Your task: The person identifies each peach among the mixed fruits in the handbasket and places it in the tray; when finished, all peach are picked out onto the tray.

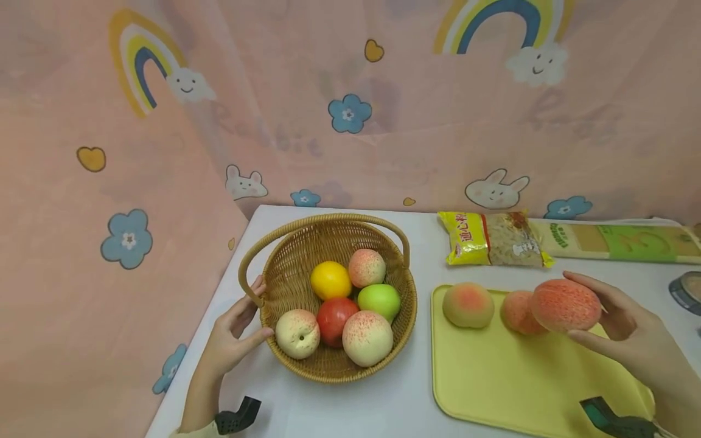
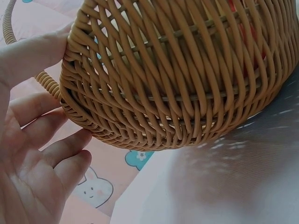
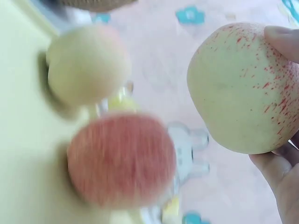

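Observation:
My left hand (image 1: 232, 337) holds the left rim of a wicker basket (image 1: 413, 304) beside the handle's base. In the left wrist view its thumb and fingers (image 2: 70, 172) touch the woven rim. Inside the basket lie a yellow fruit (image 1: 331, 280), a red apple (image 1: 336, 321), a green fruit (image 1: 380, 302) and several peaches (image 1: 367, 338). My right hand (image 1: 624, 316) grips a red-speckled peach (image 1: 566, 305) between thumb and fingers, raised above the yellow tray (image 1: 493, 383); its pale side (image 3: 233, 88) faces the right wrist camera. Two more peaches (image 1: 468, 305) sit on the tray, one reddish (image 1: 520, 313) and partly hidden.
Behind the tray lie a yellow pasta bag (image 1: 495, 239) and a long green-and-tan packet (image 1: 630, 241). A round dark-rimmed container (image 1: 689, 291) stands at the right edge. A pink patterned cloth (image 1: 306, 73) hangs behind the white table (image 1: 323, 407).

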`<action>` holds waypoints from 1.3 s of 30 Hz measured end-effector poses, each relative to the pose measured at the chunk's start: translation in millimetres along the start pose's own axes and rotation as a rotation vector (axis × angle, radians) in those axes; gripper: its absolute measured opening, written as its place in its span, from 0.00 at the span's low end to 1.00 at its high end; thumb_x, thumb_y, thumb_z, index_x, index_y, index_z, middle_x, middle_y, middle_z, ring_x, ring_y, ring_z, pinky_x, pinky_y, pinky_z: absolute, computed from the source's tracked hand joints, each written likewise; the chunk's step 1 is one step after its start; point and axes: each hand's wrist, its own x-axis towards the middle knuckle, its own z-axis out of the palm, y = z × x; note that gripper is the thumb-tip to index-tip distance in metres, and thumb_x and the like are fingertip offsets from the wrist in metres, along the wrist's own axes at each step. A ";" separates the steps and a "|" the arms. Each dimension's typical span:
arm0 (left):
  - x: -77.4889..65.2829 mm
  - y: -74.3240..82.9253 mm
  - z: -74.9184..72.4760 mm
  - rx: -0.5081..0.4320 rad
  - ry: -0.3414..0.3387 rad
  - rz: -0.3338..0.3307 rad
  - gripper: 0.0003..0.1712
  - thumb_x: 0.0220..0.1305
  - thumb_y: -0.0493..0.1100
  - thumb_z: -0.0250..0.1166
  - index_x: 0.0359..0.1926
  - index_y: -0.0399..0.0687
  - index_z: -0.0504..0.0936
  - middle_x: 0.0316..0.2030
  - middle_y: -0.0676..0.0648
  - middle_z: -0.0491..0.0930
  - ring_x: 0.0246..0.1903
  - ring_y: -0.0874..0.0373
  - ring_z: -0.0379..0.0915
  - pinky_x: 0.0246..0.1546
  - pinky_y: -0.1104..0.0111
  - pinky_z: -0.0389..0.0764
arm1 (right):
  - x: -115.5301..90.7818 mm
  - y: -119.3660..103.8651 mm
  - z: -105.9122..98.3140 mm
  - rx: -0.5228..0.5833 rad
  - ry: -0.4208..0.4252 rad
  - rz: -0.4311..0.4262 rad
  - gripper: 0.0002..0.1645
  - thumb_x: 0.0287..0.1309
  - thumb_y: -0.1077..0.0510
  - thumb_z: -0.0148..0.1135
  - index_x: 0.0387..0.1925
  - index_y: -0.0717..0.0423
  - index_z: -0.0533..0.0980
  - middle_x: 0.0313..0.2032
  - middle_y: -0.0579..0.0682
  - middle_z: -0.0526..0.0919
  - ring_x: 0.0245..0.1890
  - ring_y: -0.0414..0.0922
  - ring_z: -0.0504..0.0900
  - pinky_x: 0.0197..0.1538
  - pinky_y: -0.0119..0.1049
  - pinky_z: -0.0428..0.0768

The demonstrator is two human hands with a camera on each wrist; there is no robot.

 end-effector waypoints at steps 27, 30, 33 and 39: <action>-8.9 -7.9 -2.0 -0.025 0.010 0.053 0.43 0.48 0.20 0.65 0.67 0.31 0.61 0.71 0.33 0.50 0.71 0.58 0.52 0.67 0.76 0.59 | -30.0 120.2 -39.7 -0.036 -0.272 0.358 0.48 0.65 0.63 0.55 0.75 0.41 0.39 0.59 0.14 0.52 0.49 0.06 0.54 0.53 0.14 0.67; -8.9 -8.0 -2.3 -0.032 0.010 0.041 0.43 0.48 0.20 0.65 0.67 0.31 0.60 0.72 0.35 0.50 0.71 0.59 0.52 0.67 0.75 0.59 | -26.9 120.4 -42.2 -0.036 -0.329 0.341 0.49 0.64 0.64 0.55 0.75 0.42 0.38 0.59 0.14 0.50 0.48 0.06 0.56 0.43 0.10 0.68; -9.4 -8.3 -2.5 -0.032 0.012 0.036 0.43 0.48 0.20 0.65 0.67 0.30 0.60 0.72 0.35 0.50 0.70 0.59 0.53 0.67 0.76 0.59 | -24.7 119.8 -43.3 -0.017 -0.353 0.334 0.50 0.64 0.65 0.55 0.75 0.44 0.36 0.59 0.14 0.50 0.47 0.06 0.57 0.44 0.12 0.70; -9.1 -6.7 -1.8 -0.022 0.008 0.021 0.43 0.48 0.20 0.65 0.67 0.31 0.60 0.72 0.35 0.50 0.70 0.60 0.53 0.67 0.76 0.60 | -27.3 117.6 -42.2 -0.055 -0.331 0.342 0.53 0.64 0.64 0.55 0.74 0.42 0.32 0.67 0.20 0.43 0.50 0.05 0.52 0.45 0.09 0.67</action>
